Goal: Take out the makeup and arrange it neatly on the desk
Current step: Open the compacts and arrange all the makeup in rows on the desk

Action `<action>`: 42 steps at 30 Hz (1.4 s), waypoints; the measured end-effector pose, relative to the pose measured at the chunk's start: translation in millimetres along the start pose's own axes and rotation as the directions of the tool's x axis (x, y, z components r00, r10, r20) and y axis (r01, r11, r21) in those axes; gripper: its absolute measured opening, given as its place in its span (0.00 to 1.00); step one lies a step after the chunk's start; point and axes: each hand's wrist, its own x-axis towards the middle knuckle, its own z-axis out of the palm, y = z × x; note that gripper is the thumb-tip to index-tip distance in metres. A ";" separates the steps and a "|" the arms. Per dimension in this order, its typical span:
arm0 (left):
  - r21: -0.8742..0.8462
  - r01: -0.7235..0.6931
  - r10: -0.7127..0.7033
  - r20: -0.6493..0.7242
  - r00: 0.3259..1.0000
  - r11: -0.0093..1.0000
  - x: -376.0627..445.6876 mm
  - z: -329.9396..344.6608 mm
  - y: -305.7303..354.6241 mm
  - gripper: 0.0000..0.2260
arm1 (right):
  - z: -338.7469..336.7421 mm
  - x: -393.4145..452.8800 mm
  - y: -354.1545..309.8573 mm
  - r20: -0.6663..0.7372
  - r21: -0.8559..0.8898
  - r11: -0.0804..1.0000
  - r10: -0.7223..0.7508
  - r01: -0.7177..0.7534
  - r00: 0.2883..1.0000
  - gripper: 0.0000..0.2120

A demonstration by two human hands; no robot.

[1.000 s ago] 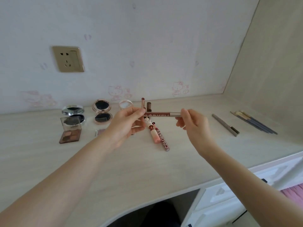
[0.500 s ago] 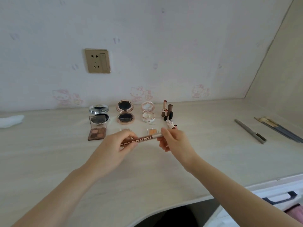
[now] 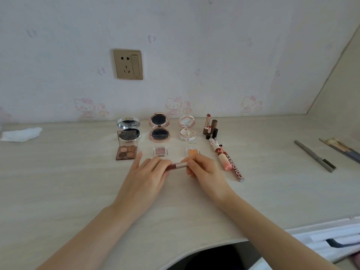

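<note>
A brown lip gloss tube [image 3: 177, 165] lies level just above the desk [image 3: 58, 182], held at both ends. My left hand [image 3: 145, 177] grips its dark end and my right hand [image 3: 202, 170] pinches its silver cap. Behind them stand three open compacts: silver [image 3: 128, 129], rose-gold [image 3: 159, 127] and white [image 3: 187, 128]. An eyeshadow palette [image 3: 126, 152] and two small single shadows, pink [image 3: 160, 151] and orange [image 3: 192, 152], lie in front of those. Upright lipsticks [image 3: 210, 126] stand at the right, with a pink tube [image 3: 224, 162] and another lip gloss [image 3: 234, 168] lying below.
A grey pencil [image 3: 314, 155] and several brushes [image 3: 342, 149] lie at the far right. A white tissue [image 3: 20, 134] sits at the far left. A wall socket [image 3: 128, 64] is above the desk. A drawer [image 3: 331, 240] sits below the desk's front right edge.
Both hands have lowered the lip gloss tube toward the desk and brought it nearer, in front of the small shadows. The camera has tilted down and left.
</note>
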 end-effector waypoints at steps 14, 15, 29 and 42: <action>0.073 -0.026 0.028 -0.029 0.999 0.997 -1.6 -7.2 -6.6 0.10 | 4.1 -11.4 -1.4 0.108 -0.297 0.939 -0.148 0.174 0.983 0.08; 0.089 -0.031 0.033 -0.024 0.999 0.996 -1.0 -7.9 -7.3 0.12 | 4.2 -11.8 -1.6 0.124 -0.314 0.928 -0.167 0.199 0.978 0.07; 0.017 -0.041 0.041 0.011 0.999 0.999 -2.3 -6.1 -8.7 0.11 | 6.7 -14.5 2.9 0.134 -0.465 0.753 -0.460 0.466 0.878 0.09; -0.052 -0.036 0.035 -0.011 0.999 0.998 -1.5 -3.7 -8.7 0.06 | 5.2 -12.9 2.1 0.089 -0.316 0.918 -0.222 0.239 0.971 0.08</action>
